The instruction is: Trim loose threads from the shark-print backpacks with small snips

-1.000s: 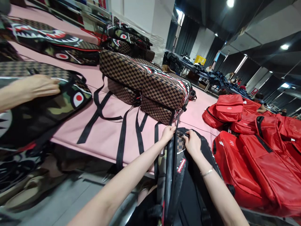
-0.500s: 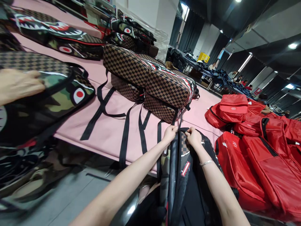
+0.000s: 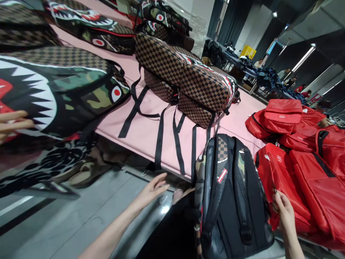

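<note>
A backpack (image 3: 254,210) stands in front of me, its black back panel and shoulder straps facing me, with camouflage and brown check on its side and straps. My left hand (image 3: 152,190) is held out to the left of it over the floor, fingers apart and holding nothing. Beyond the backpack's right side, my right hand (image 3: 285,210) has its fingers pinched together in front of the red bags. A small dark thing shows at those fingertips, too small to name. Neither hand visibly touches the backpack.
Brown check backpacks (image 3: 206,86) lie on the pink table (image 3: 142,138), black straps hanging over its edge. Red bags (image 3: 309,187) are piled at the right. At the left, another person's hand (image 3: 16,124) rests by a shark-print backpack (image 3: 78,84). People work at far tables.
Both my hands have let go of the backpack's top; the left moved left and down, the right moved right and down. The other person's hand is lower on the shark-print backpack.
</note>
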`<state>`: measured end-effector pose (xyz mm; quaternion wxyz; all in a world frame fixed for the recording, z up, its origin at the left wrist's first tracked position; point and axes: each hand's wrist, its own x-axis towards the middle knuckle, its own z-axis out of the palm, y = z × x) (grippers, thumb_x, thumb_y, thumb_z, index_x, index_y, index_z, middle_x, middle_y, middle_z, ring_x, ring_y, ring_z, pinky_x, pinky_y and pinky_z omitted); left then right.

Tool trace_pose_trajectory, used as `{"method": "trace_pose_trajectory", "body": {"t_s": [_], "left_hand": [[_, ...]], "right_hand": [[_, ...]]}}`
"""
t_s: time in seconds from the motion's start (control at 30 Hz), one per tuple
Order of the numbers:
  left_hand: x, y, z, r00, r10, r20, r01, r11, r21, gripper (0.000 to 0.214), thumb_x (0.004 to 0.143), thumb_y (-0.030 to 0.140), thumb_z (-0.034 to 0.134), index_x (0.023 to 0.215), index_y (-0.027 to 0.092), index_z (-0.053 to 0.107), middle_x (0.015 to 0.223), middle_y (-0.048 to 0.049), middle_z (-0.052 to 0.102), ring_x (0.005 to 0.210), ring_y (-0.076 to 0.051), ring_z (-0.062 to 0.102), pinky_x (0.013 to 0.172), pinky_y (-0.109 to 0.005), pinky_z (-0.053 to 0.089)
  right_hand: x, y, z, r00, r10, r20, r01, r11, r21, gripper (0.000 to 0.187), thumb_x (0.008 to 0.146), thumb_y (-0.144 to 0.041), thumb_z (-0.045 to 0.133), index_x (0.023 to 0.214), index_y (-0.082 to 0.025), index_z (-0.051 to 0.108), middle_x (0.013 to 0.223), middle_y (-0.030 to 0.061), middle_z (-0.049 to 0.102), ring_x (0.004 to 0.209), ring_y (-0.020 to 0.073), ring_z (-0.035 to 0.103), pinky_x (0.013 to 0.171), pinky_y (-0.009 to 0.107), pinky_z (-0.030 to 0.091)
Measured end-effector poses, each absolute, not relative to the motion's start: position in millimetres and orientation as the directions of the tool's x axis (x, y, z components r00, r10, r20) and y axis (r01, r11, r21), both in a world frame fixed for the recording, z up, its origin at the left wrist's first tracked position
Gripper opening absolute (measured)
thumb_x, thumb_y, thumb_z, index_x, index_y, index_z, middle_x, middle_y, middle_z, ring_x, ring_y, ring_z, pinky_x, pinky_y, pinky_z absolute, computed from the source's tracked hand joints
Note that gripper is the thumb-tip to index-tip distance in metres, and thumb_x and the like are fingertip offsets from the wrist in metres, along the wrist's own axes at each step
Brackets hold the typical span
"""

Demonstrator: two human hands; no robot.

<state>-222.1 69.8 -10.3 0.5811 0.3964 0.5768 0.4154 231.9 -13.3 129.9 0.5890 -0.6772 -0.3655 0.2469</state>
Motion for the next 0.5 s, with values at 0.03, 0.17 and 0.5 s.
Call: {"method": "trace_pose_trajectory", "body": {"t_s": [0.03, 0.17, 0.5], "left_hand": [[-213.0, 58.3, -15.7, 0.049, 0.92, -0.388, -0.071, 0.39, 0.918, 0.068, 0.056, 0.053, 0.07, 0.112, 0.018, 0.054, 0.13, -0.0155, 0.051, 0.118, -0.028, 0.049, 0.096, -0.037, 0.043], [-160.2, 30.6, -25.6, 0.241, 0.841, -0.485, -0.235, 0.535, 0.811, 0.056, 0.055, 0.055, 0.072, 0.094, 0.017, 0.062, 0.105, -0.0136, 0.067, 0.1, -0.025, 0.062, 0.091, -0.037, 0.048], [-106.9, 39.5, -14.3, -0.084, 0.909, -0.409, -0.319, 0.364, 0.875, 0.062, 0.066, 0.064, 0.055, 0.106, 0.018, 0.056, 0.116, -0.0103, 0.06, 0.108, -0.022, 0.056, 0.093, -0.038, 0.044]], "right_hand": [[238.3, -30.8, 124.0, 0.62, 0.783, 0.056, 0.155, -0.052, -0.987, 0.043, 0.06, -0.047, 0.073, 0.084, -0.014, 0.059, 0.057, -0.0046, 0.048, 0.043, 0.006, 0.036, 0.039, 0.019, 0.029], [249.8, -85.9, 102.9, 0.729, 0.682, 0.059, 0.101, -0.023, -0.995, 0.039, 0.061, -0.046, 0.074, 0.077, -0.017, 0.052, 0.058, -0.006, 0.042, 0.045, 0.0059, 0.034, 0.04, 0.019, 0.028], [205.4, -137.3, 77.5, 0.765, 0.64, -0.075, -0.04, -0.07, -0.997, 0.036, 0.069, -0.049, 0.067, 0.076, -0.016, 0.055, 0.05, -0.0079, 0.035, 0.043, 0.0042, 0.03, 0.04, 0.016, 0.024]]}}
